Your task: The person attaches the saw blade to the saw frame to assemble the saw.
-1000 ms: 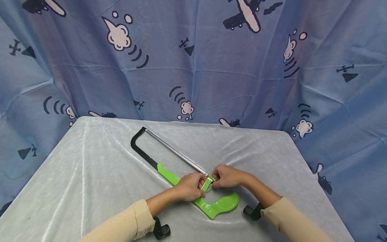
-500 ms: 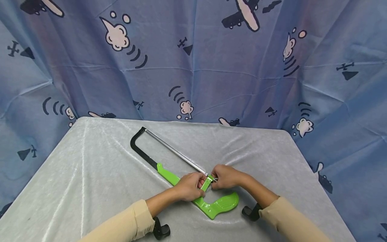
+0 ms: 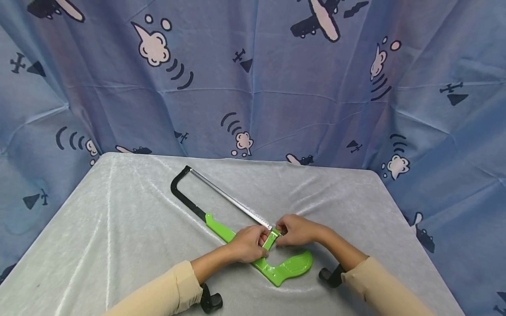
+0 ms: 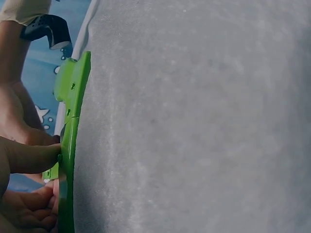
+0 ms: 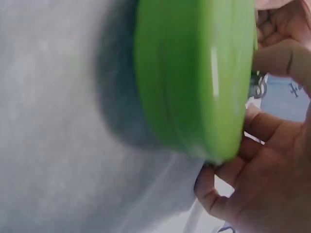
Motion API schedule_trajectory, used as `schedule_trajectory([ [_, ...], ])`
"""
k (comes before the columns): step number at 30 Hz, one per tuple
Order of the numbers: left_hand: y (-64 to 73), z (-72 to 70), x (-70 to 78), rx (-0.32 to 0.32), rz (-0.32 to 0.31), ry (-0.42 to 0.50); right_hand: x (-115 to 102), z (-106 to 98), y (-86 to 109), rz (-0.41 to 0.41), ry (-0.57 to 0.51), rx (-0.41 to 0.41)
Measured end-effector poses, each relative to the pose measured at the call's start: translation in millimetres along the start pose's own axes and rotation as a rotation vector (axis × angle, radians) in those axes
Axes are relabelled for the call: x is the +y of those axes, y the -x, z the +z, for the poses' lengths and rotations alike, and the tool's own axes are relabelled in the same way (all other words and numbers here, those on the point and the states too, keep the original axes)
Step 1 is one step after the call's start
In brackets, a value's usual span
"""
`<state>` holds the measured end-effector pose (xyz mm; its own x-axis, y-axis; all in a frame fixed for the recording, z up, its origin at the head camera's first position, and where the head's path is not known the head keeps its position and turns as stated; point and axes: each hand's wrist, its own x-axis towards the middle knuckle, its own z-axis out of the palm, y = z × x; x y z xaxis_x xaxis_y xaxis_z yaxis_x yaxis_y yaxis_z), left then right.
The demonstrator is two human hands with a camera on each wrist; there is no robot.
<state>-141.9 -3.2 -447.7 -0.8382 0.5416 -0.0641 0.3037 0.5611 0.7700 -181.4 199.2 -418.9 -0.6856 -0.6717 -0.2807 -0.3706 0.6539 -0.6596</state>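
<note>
Both hands meet at one spot on the hacksaw [image 3: 220, 229], near the middle of the table. The left hand [image 3: 248, 245] grips the green frame where its short bracket [image 3: 271, 239] rises, thumb on the near side and fingers curled on the far side. Facing it, the right hand [image 3: 301, 231] is bent in from the other side, thumb and fingers curled round the wing nut [image 5: 258, 87] at the bracket's outer end; how firmly they press on it I can't tell. The right wrist is gently angled, while the left runs nearly straight with its forearm.

Both forearms slant in from the lower corners — cream sleeves [image 3: 158, 292] bunched above the wrists, a small black camera [image 3: 211, 303] beneath each.

The saw lies on its side. Its green handle [image 3: 294, 264] points toward the person's right, just below the right hand; the silver blade [image 3: 231, 199] runs diagonally away to the far left, meeting the black front bow [image 3: 177, 191]. Under it spreads a pale grey, velvety cloth [image 3: 130, 245], and behind hangs a blue curtain [image 3: 213, 96] — printed with planes and clouds.
</note>
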Motion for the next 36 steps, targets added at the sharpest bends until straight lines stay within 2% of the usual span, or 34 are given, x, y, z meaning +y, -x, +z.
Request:
schedule_trajectory([
  [3,-0.3,0.4,-0.1,-0.005,-0.004,-0.002,4.7,-4.0,1.6,-0.034,-0.040,-0.009],
  [9,-0.3,1.3,0.6,-0.009,-0.005,0.004,16.1,-9.7,4.8,-0.052,-0.150,-0.024],
  [13,-0.1,1.4,1.4,-0.009,-0.007,0.004,19.8,-13.1,8.1,-0.052,-0.236,-0.036],
  [17,-0.8,1.1,1.6,-0.006,-0.004,-0.001,23.7,-15.3,9.5,-0.044,-0.276,-0.024],
  [29,-1.5,0.5,0.2,-0.009,-0.009,-0.001,21.4,-10.0,7.7,-0.119,-0.171,0.043],
  [36,-1.0,0.3,-0.5,-0.004,-0.002,-0.002,20.3,-9.5,6.5,-0.115,-0.110,0.027],
])
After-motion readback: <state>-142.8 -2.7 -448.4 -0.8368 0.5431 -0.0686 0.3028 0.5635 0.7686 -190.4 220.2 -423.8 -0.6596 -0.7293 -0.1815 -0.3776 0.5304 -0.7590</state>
